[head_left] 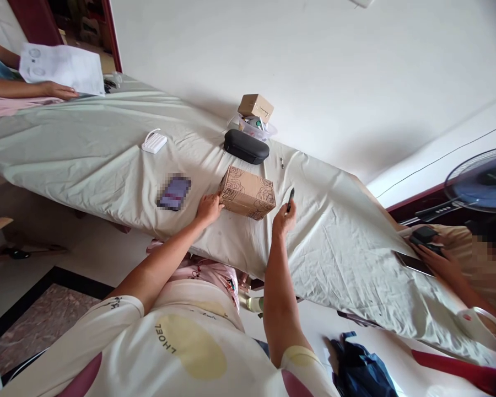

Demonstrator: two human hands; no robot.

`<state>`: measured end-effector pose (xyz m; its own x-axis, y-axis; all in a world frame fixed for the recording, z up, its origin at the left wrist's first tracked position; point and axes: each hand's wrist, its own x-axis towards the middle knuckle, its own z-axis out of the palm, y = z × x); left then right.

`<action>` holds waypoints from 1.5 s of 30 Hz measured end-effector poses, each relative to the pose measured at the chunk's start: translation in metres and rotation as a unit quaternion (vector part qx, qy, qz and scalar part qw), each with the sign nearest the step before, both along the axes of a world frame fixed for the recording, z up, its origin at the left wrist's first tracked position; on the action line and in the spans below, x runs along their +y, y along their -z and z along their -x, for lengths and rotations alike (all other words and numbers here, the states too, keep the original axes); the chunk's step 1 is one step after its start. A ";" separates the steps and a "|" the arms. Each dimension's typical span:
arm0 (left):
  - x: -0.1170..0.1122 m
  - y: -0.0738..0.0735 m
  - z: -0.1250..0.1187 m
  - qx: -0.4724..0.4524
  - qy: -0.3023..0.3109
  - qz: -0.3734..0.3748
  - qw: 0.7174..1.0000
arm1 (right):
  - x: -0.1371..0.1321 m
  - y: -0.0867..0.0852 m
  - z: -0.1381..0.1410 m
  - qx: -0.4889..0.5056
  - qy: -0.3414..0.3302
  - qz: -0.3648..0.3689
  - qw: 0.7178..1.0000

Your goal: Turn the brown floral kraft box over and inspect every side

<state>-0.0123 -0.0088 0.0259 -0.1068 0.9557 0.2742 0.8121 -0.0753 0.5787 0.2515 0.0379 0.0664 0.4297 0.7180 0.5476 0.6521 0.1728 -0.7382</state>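
A brown cardboard box [248, 193] with dark curly line drawings on its faces lies on the cloth-covered table in front of me. My left hand [209, 208] grips the box's left end, fingers bent against it. To the right of the box, my right hand [284, 218] is closed around a black marker pen [291, 199], whose tip points up and away from me. The pen is apart from the box. Beyond them lies a small dark piece [281, 162], too small to make out surely.
Behind the box sit a black zip case [246, 146] and a plastic basket [268, 131] with a smaller carton [255, 107]. Leftward are a blurred phone [174, 192] and a white power bank [154, 141]. One person holds a paper sheet [62, 67]; another sits right, near a fan [485, 179].
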 end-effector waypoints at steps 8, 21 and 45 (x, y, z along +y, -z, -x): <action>0.002 -0.003 0.004 0.029 -0.022 0.011 0.999 | -0.009 0.032 0.003 -0.157 -0.021 0.241 0.957; -0.039 -0.006 0.030 -0.146 -0.004 0.026 0.989 | -0.008 0.028 0.004 -0.143 -0.019 0.228 0.963; -0.068 -0.035 0.110 0.110 -0.303 0.120 0.939 | 0.014 0.046 -0.010 0.061 0.010 0.094 0.994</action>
<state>-0.1223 -0.0772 0.0606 -0.6172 0.7745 0.1386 0.7655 0.5504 0.3334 0.2616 0.0520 0.0200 0.4999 0.7931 0.3480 0.5580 0.0124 -0.8297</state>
